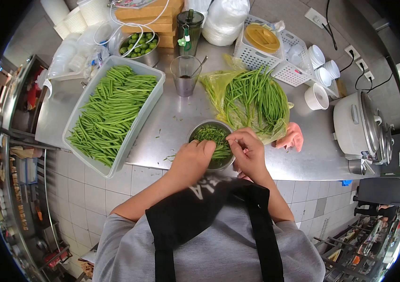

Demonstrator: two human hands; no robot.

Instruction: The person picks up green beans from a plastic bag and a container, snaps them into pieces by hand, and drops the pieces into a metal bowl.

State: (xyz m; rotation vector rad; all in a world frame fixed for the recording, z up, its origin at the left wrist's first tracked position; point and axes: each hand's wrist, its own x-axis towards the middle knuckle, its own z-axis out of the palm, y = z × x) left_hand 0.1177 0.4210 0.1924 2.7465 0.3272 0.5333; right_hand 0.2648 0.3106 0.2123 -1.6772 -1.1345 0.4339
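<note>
The left hand was curled over the left side of a small round stainless steel bowl, its fingertips turned in toward the contents; whether they pinched anything could not be told. The right hand was at the bowl's right rim, thumb and forefinger bent toward each other, and what lay between them was too small to make out. The bowl held short, thin green bean pieces and was near the front edge of a shiny stainless steel table, with a few green scraps lying loose to its left.

On the left, a large rectangular translucent plastic tub held a thick layer of long green beans. Behind the right hand, an open, yellow-green see-through plastic bag held a bundle of uncut-looking green beans, with a crumpled pink cloth-like item just beside it. Between tub and bag stood a clear plastic cup with dark liquid at its bottom and a spoon leaning inside
</note>
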